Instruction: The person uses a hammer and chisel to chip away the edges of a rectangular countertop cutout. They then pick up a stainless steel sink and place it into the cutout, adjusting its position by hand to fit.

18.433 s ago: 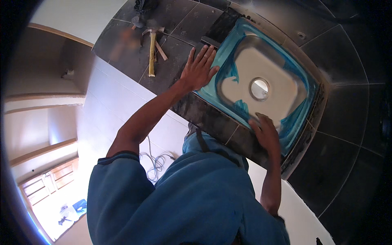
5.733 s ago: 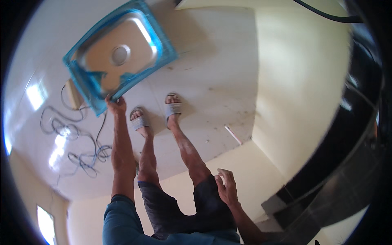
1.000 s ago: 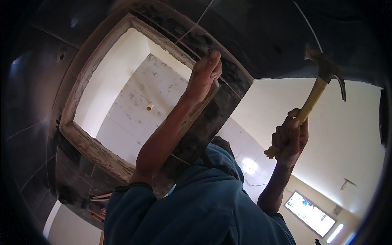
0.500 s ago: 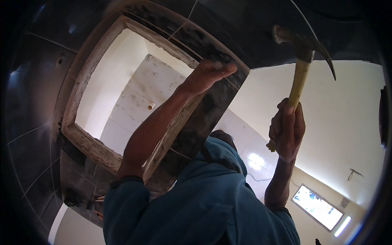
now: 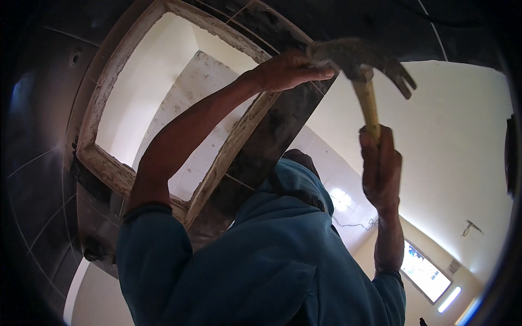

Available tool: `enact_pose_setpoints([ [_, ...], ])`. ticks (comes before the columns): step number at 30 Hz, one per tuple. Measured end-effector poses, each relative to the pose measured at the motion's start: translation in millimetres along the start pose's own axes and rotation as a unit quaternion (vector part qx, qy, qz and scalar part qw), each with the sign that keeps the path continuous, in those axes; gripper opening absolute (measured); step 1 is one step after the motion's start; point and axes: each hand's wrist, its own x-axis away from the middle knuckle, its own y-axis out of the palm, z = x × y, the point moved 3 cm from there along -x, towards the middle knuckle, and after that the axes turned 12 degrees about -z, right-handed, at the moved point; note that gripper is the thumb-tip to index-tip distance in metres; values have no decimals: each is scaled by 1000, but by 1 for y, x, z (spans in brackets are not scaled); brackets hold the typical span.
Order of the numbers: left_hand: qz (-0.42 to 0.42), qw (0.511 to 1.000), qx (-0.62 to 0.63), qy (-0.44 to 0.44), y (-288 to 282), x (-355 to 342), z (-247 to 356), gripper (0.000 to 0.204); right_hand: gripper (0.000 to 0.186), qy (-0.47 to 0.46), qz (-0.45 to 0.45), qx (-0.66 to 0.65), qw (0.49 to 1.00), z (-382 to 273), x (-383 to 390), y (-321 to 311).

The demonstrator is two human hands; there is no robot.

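My right hand (image 5: 380, 168) is wrapped round the yellow handle of a claw hammer (image 5: 367, 103). The hammer's dark, scuffed head is over the fingertips of my left hand (image 5: 280, 70). That hand is closed at the right-hand edge of a rough rectangular cutout (image 5: 228, 168) in the dark tiled counter (image 5: 272, 136), gripping something that the hammer head and my own fingers hide. The cutout's raw edges are pale and chipped, and through it a pale wall and a speckled tiled floor show below.
Dark wall tiles (image 5: 38, 108) with a small round fitting (image 5: 75, 58) run along the left. At the right are a pale wall (image 5: 446, 136), a light floor with a thin cable (image 5: 348, 224) and a bright window (image 5: 421, 269). My blue-clad body fills the bottom middle.
The sink seen in the counter, later carried in my left hand, is out of view. In the last second the hammer swung leftward to my left hand, which shifted slightly right along the edge.
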Motion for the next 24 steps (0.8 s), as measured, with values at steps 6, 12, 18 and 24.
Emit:
enact_pose_setpoints([
  [6, -79, 991, -63, -89, -2, -6, -9, 47, 23, -100, 176, -268, 942, 17, 24, -12],
  [12, -71, 988, -45, -129, -2, -5, 29, 29, 21, -9, 102, -111, 989, 19, 20, -5],
  [18, -73, 993, -87, -22, 4, -12, 13, 30, 21, 55, 8, -70, 996, 18, 20, 18],
  [24, -81, 992, -29, -93, 7, -9, 16, 35, 20, -61, 167, -58, 982, 23, 33, 15],
])
